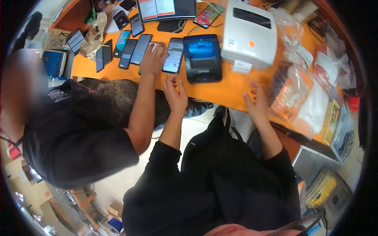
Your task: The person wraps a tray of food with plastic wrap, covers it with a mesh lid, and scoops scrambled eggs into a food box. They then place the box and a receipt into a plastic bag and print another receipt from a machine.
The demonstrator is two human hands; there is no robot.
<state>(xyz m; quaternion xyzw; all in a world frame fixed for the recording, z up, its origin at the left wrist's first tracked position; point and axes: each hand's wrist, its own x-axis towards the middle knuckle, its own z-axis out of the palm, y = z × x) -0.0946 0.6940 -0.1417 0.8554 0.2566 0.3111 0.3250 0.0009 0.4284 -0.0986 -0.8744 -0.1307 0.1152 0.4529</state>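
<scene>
My left hand is at the table's front edge, fingers loosely raised and parted, with nothing in them. Its fingertips come right at the lower end of a smartphone with a lit white screen. Just right of that phone sits a black receipt printer with a blue-tinted cover. My right hand hovers over the table edge farther right, open and slightly blurred, fingers spread. Closest to it are an orange plastic-wrapped packet and a white label printer with a paper label sticking out.
A co-worker sits at left, their hand on the orange table among several phones. A monitor and another lit phone are at the back. Clear plastic bags crowd the right end.
</scene>
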